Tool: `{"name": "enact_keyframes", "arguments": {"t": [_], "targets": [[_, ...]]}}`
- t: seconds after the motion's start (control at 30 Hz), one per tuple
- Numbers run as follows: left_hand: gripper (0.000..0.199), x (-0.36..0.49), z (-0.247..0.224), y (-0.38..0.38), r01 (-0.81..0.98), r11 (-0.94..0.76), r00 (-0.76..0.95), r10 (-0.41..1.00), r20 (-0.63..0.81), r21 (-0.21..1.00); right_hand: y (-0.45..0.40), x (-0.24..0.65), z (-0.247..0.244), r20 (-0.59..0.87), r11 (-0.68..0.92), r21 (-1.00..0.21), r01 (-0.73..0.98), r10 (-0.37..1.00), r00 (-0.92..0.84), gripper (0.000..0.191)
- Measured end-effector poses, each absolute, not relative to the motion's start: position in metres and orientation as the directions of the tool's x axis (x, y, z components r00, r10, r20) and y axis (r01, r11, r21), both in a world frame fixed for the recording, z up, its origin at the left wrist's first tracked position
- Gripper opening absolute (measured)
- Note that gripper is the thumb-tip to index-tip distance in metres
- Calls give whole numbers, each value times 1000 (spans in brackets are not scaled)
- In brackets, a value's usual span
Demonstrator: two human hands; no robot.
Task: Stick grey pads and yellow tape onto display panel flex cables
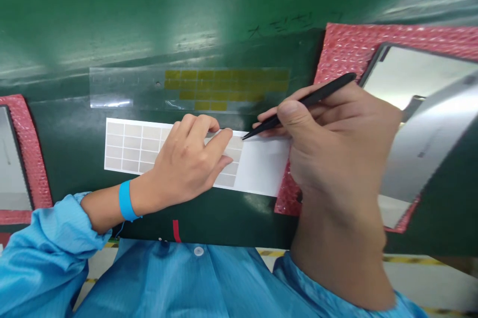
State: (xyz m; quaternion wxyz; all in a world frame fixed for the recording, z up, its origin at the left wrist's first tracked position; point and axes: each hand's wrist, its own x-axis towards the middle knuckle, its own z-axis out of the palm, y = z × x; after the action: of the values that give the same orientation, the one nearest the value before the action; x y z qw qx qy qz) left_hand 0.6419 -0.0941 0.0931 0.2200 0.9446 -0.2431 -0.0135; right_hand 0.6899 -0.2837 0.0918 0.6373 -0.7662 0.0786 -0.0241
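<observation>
My left hand (186,159) rests on a white sheet (261,167), its fingers spread over a grid of small grey-beige labels (132,146). A blue wristband (125,201) circles that wrist. My right hand (336,154) grips black tweezers (309,107), and their tip sits at the sheet's upper edge, close to my left fingertips. Whether the tip touches a label, I cannot tell. Above the sheet lies a clear plastic strip (127,89) carrying several yellow tape pieces (224,84).
Pink bubble wrap (377,44) on the right holds a glass-faced panel (411,76), partly behind a silver sheet (429,134). Another panel (11,168) sits on pink bubble wrap (32,154) at left. All this lies on a green bench mat (224,223).
</observation>
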Motion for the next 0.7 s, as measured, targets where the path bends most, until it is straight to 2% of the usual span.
{"name": "enact_keyframes", "arguments": {"t": [0.23, 0.43, 0.53, 0.7], "targets": [[36, 642, 90, -93, -462, -779, 879, -465, 103, 424, -281, 689, 94, -27, -115, -992, -43, -136, 990, 26], [35, 643, 90, -94, -464, -774, 877, -469, 103, 431, -282, 690, 91, -12, -132, -991, -23, -83, 996, 12], [36, 644, 90, -94, -462, -774, 879, -466, 105, 433, -280, 690, 91, 12, -131, -991, 1, -82, 997, 12], [39, 645, 87, -91, -486, -759, 868, -475, 142, 432, -279, 690, 97, -8, 16, -1000, -7, -68, 998, 24]]}}
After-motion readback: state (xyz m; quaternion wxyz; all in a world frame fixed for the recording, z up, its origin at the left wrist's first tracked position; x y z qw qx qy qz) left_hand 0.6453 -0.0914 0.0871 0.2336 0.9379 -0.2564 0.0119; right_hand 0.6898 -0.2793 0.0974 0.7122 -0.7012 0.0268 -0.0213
